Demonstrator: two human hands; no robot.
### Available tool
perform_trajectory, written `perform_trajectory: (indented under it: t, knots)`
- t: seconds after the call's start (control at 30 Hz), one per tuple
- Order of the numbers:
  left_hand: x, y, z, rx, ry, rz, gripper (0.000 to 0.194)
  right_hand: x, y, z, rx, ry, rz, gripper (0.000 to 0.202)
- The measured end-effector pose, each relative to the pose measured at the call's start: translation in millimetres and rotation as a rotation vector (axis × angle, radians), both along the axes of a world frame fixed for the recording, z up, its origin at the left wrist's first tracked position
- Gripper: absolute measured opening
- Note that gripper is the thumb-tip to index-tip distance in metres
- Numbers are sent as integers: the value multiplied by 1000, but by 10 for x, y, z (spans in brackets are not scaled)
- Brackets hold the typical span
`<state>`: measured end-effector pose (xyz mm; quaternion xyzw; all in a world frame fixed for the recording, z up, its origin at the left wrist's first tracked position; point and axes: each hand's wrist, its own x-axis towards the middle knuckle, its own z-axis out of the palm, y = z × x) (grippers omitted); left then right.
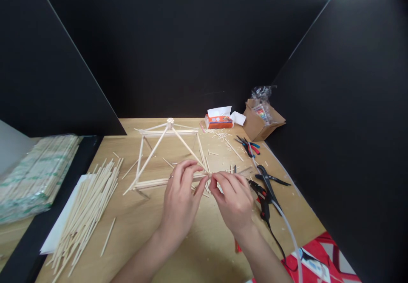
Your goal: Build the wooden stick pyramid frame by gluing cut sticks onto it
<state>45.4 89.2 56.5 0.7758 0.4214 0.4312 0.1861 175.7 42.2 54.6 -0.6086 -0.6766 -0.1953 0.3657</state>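
A frame of pale wooden sticks (pixel 153 152) stands on the table, its slanted sticks meeting at a knobbly top. My left hand (pixel 182 193) grips its front beam near the right corner, thumb below and fingers curled over the top. At that same corner the fingertips of my right hand (pixel 235 198) are pinched together on the joint. What exactly lies between the right fingertips is hidden. Just right of that hand lies a black glue gun (pixel 263 198) with its cord, beside a black spring clamp (pixel 267 181).
A heap of loose sticks (pixel 87 208) lies on white paper at left, near wrapped stick bundles (pixel 35 174). Tissues (pixel 219 120), a cardboard box (pixel 259 123), pliers (pixel 247 145) and stick offcuts (pixel 234 149) are at the back right. Black panels (pixel 191 45) enclose the table.
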Motion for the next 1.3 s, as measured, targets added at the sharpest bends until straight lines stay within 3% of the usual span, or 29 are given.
perform_trajectory:
  t: [1.3]
  knots:
    - [-18,1,7,-38,40,-32,18,26,-37,-14,16,7,14,21]
